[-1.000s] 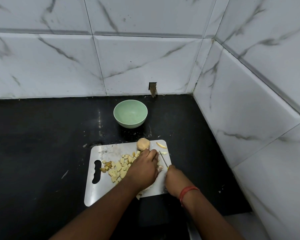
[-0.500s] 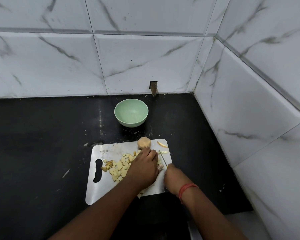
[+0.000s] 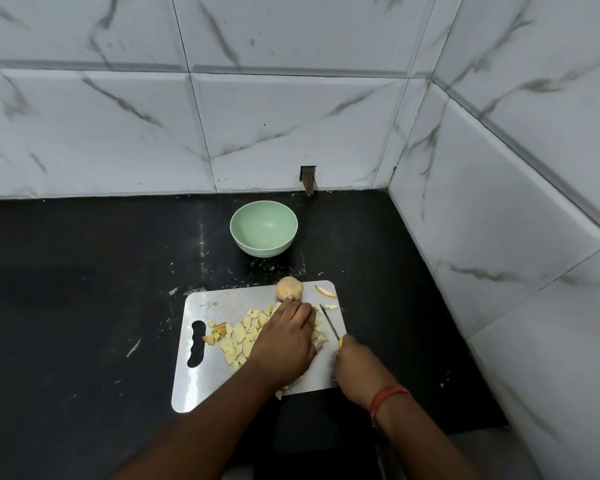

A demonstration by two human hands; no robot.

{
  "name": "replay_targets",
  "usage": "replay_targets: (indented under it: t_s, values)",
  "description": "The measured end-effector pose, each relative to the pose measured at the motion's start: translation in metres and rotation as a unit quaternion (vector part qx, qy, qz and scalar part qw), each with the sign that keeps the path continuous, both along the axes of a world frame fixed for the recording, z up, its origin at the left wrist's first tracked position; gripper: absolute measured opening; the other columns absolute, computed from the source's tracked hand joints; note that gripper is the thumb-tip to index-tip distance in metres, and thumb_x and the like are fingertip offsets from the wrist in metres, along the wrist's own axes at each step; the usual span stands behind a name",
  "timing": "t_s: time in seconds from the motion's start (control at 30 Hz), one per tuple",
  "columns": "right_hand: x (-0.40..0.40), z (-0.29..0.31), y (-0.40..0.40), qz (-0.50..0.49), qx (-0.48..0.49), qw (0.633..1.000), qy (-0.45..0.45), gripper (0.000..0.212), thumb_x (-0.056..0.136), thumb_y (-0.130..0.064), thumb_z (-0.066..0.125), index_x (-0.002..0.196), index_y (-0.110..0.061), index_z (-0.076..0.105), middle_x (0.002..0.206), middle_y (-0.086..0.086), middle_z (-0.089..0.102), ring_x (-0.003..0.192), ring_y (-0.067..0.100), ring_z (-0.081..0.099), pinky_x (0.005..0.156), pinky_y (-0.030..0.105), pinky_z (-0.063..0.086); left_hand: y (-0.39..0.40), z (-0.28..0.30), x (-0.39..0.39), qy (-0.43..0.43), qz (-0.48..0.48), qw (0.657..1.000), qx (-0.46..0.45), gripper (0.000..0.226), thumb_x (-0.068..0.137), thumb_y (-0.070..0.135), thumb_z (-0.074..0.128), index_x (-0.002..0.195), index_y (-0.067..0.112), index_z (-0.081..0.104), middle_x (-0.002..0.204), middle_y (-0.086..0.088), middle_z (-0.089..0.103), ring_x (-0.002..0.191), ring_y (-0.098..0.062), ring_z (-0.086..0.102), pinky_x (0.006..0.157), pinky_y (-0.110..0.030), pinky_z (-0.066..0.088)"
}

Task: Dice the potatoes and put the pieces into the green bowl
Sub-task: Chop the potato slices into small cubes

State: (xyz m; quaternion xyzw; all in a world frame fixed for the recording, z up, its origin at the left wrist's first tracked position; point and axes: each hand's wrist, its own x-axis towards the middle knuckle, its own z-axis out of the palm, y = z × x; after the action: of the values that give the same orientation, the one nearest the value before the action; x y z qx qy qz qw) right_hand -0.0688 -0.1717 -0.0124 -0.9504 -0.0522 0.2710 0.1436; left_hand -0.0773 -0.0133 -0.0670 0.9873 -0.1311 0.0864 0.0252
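While the dicing is under way on the cutting board point(image 3: 201, 308), your left hand point(image 3: 284, 341) lies palm-down over the potato being cut, fingers curled onto it, though the piece itself is almost wholly hidden beneath the hand; only a pale edge shows beside the knuckles. Your right hand point(image 3: 355, 362) grips the yellow-handled knife point(image 3: 329, 322), blade pointing away from you just beside the left fingers. Judgement: the cut will go best if you keep those fingertips tucked back from the edge, guide the blade against the knuckles, and advance the left hand in even steps so the pieces come out matched. The gap between blade and fingers looks narrow, so a slip is the main hazard. Both forearms reach in from the near edge, the left angled in from the lower left, the right wrist bent inward toward the board and bearing a red thread. A heap of diced pieces point(image 3: 239, 336) lies on the board to the left of your hand. 1 whole peeled potato point(image 3: 289, 288) sits at the board's far edge, touching or nearly touching your left fingertips. The green bowl point(image 3: 264, 228) stands beyond the board on the black counter point(image 3: 84, 271), holding nothing that can be seen; by my assessment no transfer has begun.
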Motion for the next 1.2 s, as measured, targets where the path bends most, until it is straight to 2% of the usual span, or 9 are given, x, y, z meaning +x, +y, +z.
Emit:
replay_targets:
  t_s: [0.17,0.3,0.43,0.57,0.67,0.77,0.9,1.07,1.2]
  values:
    - [0.005,-0.001,0.008,0.007,-0.028,1.0,-0.001,0.028,0.096,-0.007,0.04,0.124,-0.007,0.043,0.116,0.014,0.062,0.101,0.025,0.063,0.071,0.027,0.043,0.0,0.001,-0.002,0.01,0.008,1.0,0.007,0.061,0.098,0.051,0.04,0.131,0.008,0.066,0.126,-0.004,0.062,0.125,-0.023,0.053,0.121,-0.037,0.019]
    - [0.005,-0.001,0.009,0.019,-0.034,0.999,-0.005,0.028,0.097,-0.007,0.038,0.124,-0.007,0.042,0.115,0.014,0.061,0.1,0.024,0.063,0.069,0.027,0.041,0.001,0.005,-0.001,0.036,0.007,0.999,0.004,0.066,0.103,0.052,0.03,0.147,0.007,0.049,0.145,-0.006,0.049,0.142,-0.026,0.036,0.125,-0.038,0.008]
    - [0.006,-0.004,0.01,0.034,-0.049,0.998,-0.008,0.03,0.098,-0.008,0.036,0.127,-0.004,0.041,0.116,0.015,0.061,0.101,0.026,0.063,0.058,0.022,0.037,0.003,0.004,0.0,0.041,0.006,0.999,0.001,0.067,0.103,0.052,0.029,0.151,0.008,0.045,0.149,-0.005,0.045,0.144,-0.026,0.032,0.124,-0.036,0.002]
    - [0.006,0.001,0.011,0.044,-0.03,0.999,0.007,0.03,0.099,-0.012,0.038,0.127,-0.002,0.043,0.121,0.019,0.057,0.111,0.034,0.058,0.078,0.032,0.041,0.002,0.003,0.001,0.048,0.01,0.999,-0.009,0.064,0.104,0.05,0.034,0.149,0.007,0.047,0.147,-0.005,0.048,0.143,-0.027,0.034,0.123,-0.035,0.003]
    - [0.007,0.0,0.017,0.042,-0.072,0.996,0.008,0.032,0.098,-0.008,0.038,0.129,-0.002,0.039,0.123,0.016,0.059,0.11,0.025,0.061,0.073,0.027,0.038,0.002,0.003,0.003,0.046,0.007,0.999,0.005,0.065,0.102,0.05,0.03,0.145,0.007,0.053,0.142,-0.004,0.052,0.14,-0.027,0.038,0.123,-0.037,0.008]
    - [0.009,0.0,0.021,0.028,-0.071,0.997,0.024,0.034,0.097,-0.008,0.041,0.13,-0.004,0.039,0.126,0.015,0.058,0.111,0.023,0.061,0.082,0.028,0.044,0.002,0.003,0.003,0.048,0.008,0.999,0.015,0.069,0.101,0.051,0.022,0.146,0.007,0.052,0.143,-0.005,0.051,0.14,-0.027,0.038,0.124,-0.039,0.012]
    - [0.009,0.003,0.017,0.039,-0.071,0.996,0.036,0.033,0.098,-0.009,0.039,0.131,-0.003,0.04,0.125,0.015,0.057,0.112,0.025,0.06,0.088,0.031,0.047,0.001,0.002,0.004,0.054,0.01,0.998,0.018,0.064,0.103,0.049,0.03,0.149,0.008,0.048,0.146,-0.005,0.048,0.142,-0.028,0.035,0.126,-0.041,0.011]
    - [0.001,-0.003,0.006,0.037,-0.06,0.997,0.037,0.029,0.098,-0.009,0.04,0.126,-0.004,0.043,0.119,0.014,0.06,0.106,0.026,0.062,0.074,0.029,0.041,0.002,0.003,0.005,0.059,0.012,0.998,0.018,0.062,0.104,0.048,0.034,0.149,0.008,0.048,0.146,-0.005,0.047,0.143,-0.029,0.035,0.126,-0.042,0.011]
    - [-0.001,0.004,-0.003,0.039,-0.002,0.999,0.031,0.03,0.098,-0.013,0.04,0.125,-0.003,0.045,0.118,0.017,0.059,0.109,0.033,0.059,0.087,0.037,0.047,0.003,0.0,0.003,0.05,0.01,0.999,-0.002,0.063,0.101,0.048,0.033,0.145,0.008,0.053,0.141,-0.005,0.052,0.139,-0.027,0.041,0.125,-0.043,0.018]
